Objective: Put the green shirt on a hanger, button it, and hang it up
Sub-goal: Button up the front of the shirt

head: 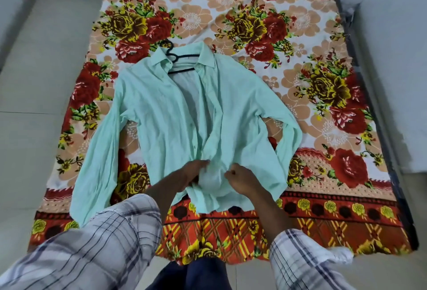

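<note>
While the green shirt (175,109) lay open on the floral bedsheet (300,81), black hanger (178,58) inside its collar, your left hand (193,173) and right hand (241,180) pinched shut on its lower front edges.

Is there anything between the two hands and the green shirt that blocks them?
No, nothing visible. The left hand and the right hand are already on the green shirt, gripping fabric at its lower front.

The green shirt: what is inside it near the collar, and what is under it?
Inside the green shirt a black hanger shows at the open collar: its hook and part of its bars. Its shoulder ends are covered by fabric. Under the shirt lies the floral sheet; both hands grip the lower front.
</note>
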